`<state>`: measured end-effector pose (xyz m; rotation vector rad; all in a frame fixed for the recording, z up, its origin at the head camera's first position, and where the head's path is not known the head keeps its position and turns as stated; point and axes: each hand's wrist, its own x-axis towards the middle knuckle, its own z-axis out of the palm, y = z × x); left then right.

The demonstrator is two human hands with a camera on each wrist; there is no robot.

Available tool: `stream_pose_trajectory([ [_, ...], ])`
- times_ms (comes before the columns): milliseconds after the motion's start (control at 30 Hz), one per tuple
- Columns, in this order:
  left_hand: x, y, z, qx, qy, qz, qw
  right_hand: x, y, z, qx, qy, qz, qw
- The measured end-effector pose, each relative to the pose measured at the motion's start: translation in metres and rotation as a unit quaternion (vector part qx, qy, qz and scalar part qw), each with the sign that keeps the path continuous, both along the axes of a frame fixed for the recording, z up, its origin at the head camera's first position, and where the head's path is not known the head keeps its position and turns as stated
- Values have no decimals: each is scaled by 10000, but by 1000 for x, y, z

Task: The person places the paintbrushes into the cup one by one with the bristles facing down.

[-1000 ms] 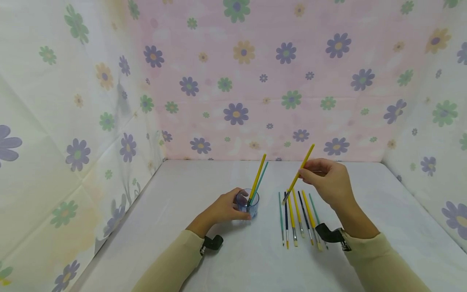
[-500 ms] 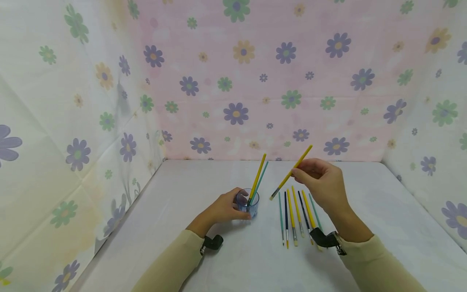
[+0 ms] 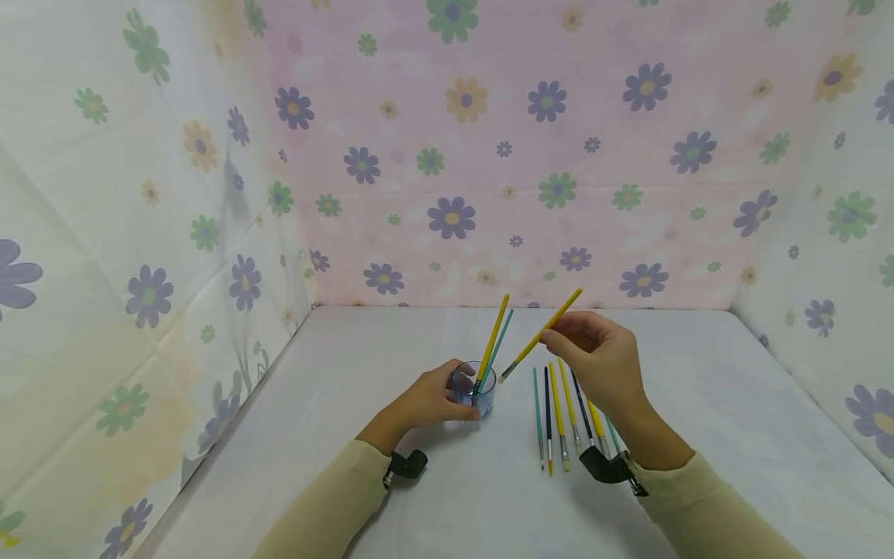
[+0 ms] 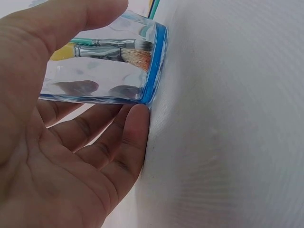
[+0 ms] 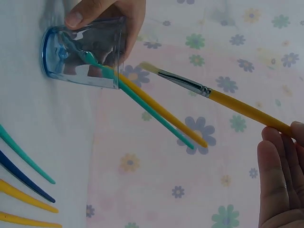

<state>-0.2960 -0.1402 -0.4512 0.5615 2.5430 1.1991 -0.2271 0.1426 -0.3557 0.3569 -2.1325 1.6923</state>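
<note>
My left hand (image 3: 429, 400) holds a clear, blue-tinted glass (image 3: 486, 404) on the table, thumb on the near side and fingers behind. Inside lean a yellow paintbrush (image 3: 494, 334) and a thinner teal paintbrush (image 3: 500, 341). Through the glass wall in the left wrist view, their bristles (image 4: 137, 58) point down near the base. Between thumb and fingertips my right hand (image 3: 604, 365) pinches another yellow paintbrush (image 5: 237, 105) by its handle. That brush slants with its pale bristles low and left, close to the glass rim on its right side, seemingly just outside the opening.
To the right of the glass, several brushes lie side by side on the white table, among them a teal one (image 3: 538, 411) and a yellow one (image 3: 556, 404). My right wrist partly covers the rightmost ones. Flowered cloth (image 3: 447, 194) walls the back and sides.
My right hand has moved left and slightly down, carrying the yellow paintbrush from above the row of brushes to beside the glass. My left hand and the glass have stayed put.
</note>
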Motion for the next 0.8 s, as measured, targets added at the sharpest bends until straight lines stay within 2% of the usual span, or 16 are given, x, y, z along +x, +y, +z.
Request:
stream_pose_trajectory([
  [333,0,0,0,-7,25,-33,10000,-3,-11,-14,55,-13,282,9996],
  [800,0,1,1,-51,-18,-15,10000,-2,-18,-19,82,164,197,9996],
])
